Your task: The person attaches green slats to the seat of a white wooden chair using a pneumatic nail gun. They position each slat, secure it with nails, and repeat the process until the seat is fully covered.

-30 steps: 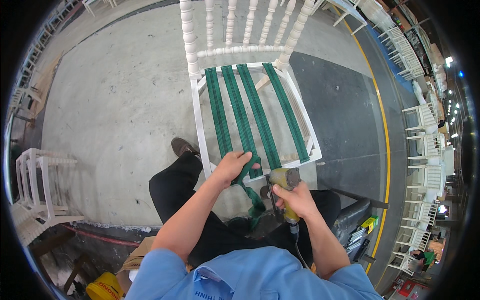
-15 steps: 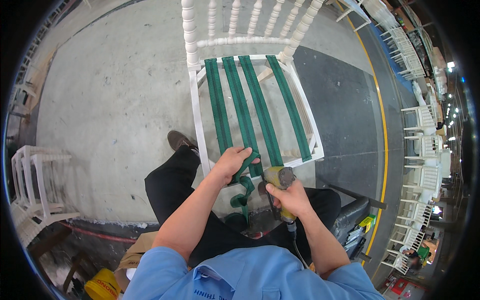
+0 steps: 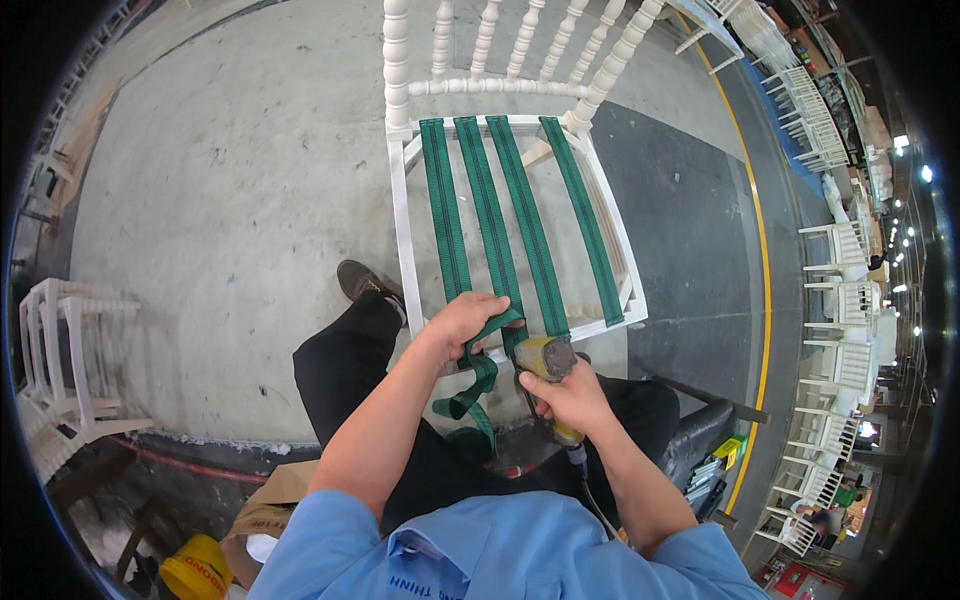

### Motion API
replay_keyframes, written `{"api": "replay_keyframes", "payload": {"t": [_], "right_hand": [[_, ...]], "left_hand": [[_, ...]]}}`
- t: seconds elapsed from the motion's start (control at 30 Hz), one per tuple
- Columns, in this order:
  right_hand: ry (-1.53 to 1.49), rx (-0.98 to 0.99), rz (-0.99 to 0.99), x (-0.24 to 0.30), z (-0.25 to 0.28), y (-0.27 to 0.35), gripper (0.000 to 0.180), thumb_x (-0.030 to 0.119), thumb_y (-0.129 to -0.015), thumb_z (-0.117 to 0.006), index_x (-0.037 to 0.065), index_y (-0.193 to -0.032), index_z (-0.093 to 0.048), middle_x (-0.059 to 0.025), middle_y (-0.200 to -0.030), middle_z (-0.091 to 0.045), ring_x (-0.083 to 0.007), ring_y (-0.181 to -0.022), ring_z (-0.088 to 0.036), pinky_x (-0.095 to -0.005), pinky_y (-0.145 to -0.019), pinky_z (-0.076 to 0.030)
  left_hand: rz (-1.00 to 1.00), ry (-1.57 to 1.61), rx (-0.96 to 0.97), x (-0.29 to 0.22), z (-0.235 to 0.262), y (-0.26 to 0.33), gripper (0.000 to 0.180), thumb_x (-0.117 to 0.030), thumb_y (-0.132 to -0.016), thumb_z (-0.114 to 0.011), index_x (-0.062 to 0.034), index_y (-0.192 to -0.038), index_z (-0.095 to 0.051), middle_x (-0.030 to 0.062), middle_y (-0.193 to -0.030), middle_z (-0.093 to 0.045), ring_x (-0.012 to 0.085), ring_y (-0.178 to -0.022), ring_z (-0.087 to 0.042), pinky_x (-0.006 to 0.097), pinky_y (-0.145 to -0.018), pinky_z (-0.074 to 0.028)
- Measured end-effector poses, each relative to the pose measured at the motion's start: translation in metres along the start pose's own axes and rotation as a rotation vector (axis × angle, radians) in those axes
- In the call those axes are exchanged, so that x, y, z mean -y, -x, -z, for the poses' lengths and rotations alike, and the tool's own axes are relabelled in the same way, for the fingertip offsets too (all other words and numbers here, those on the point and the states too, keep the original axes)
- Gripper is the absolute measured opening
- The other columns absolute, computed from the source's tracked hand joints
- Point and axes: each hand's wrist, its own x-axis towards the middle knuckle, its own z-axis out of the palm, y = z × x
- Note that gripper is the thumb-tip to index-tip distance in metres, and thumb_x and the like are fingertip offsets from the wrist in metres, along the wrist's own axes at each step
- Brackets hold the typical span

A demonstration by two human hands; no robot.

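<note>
The chair point(image 3: 510, 215) is now seen farther from the body, with more of the spindled back in view at the far edge. The left hand point(image 3: 465, 322) has been drawn nearer, off the seat webbing, and the loose end of the green strap point(image 3: 478, 375) is pulled back over the near rail. The stapler point(image 3: 545, 362) in the right hand point(image 3: 567, 398) has been shifted slightly nearer and right.

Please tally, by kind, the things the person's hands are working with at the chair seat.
White wooden chair frame: 1
Green woven webbing straps stretched across the seat: 4
Loose green webbing tail, in the left hand: 1
Yellow pneumatic stapler, in the right hand: 1
Total: 7
</note>
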Motion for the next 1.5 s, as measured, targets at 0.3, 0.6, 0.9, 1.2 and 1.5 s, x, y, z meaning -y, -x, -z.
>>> {"api": "replay_keyframes", "payload": {"t": [0.3, 0.6, 0.9, 1.2, 1.5], "right_hand": [[-0.244, -0.144, 0.088, -0.012, 0.072, 0.073, 0.035, 0.024, -0.099, -0.080, 0.002, -0.125, -0.072, -0.0025, -0.097, -0.074, -0.0106, -0.070, -0.066, -0.0276, -0.062, -0.055], [-0.643, -0.941, -0.050, -0.170, 0.224, 0.247, 0.048, 0.032, -0.095, -0.084, 0.007, -0.130, -0.064, -0.0050, -0.106, -0.066, -0.0168, -0.073, -0.065, -0.0353, -0.064, -0.056], [-1.046, -0.661, -0.134, -0.371, 0.240, 0.206, 0.042, 0.039, -0.100, -0.076, 0.008, -0.126, -0.066, -0.0080, -0.094, -0.072, -0.0217, -0.071, -0.070, -0.0347, -0.058, -0.059], [-0.164, -1.044, -0.310, -0.437, 0.226, 0.225, 0.051, 0.032, -0.095, -0.076, -0.001, -0.134, -0.067, -0.0172, -0.121, -0.073, -0.0310, -0.109, -0.071, -0.0427, -0.092, -0.059], [0.477, -0.832, -0.752, -0.490, 0.139, 0.321, 0.055, 0.050, -0.090, -0.071, 0.005, -0.122, -0.076, -0.0258, -0.119, -0.075, -0.0427, -0.111, -0.072, -0.0487, -0.095, -0.058]], "left_hand": [[-0.152, -0.169, 0.032, 0.016, -0.001, 0.011, 0.043, -0.035, -0.107, -0.064, 0.0033, -0.123, -0.074, 0.0066, -0.112, -0.080, 0.0120, -0.085, -0.066, 0.032, -0.072, -0.054], [-0.576, -1.197, -0.298, 0.062, -0.043, 0.039, 0.036, -0.027, -0.099, -0.071, 0.0055, -0.115, -0.068, 0.0295, -0.099, -0.072, 0.0497, -0.098, -0.070, 0.048, -0.085, -0.054], [-0.499, -1.035, -0.648, 0.116, -0.063, 0.048, 0.036, -0.029, -0.099, -0.069, -0.0005, -0.121, -0.071, 0.0242, -0.100, -0.074, 0.0427, -0.093, -0.073, 0.050, -0.082, -0.056], [-0.721, -0.979, -0.694, 0.135, -0.086, 0.060, 0.028, -0.023, -0.098, -0.070, -0.0025, -0.117, -0.070, 0.0201, -0.127, -0.066, 0.0422, -0.114, -0.067, 0.048, -0.097, -0.056], [-0.694, -0.918, -0.624, 0.123, -0.080, 0.055, 0.034, -0.027, -0.098, -0.069, 0.0002, -0.118, -0.070, 0.0248, -0.139, -0.062, 0.0439, -0.119, -0.065, 0.049, -0.101, -0.054]]}}
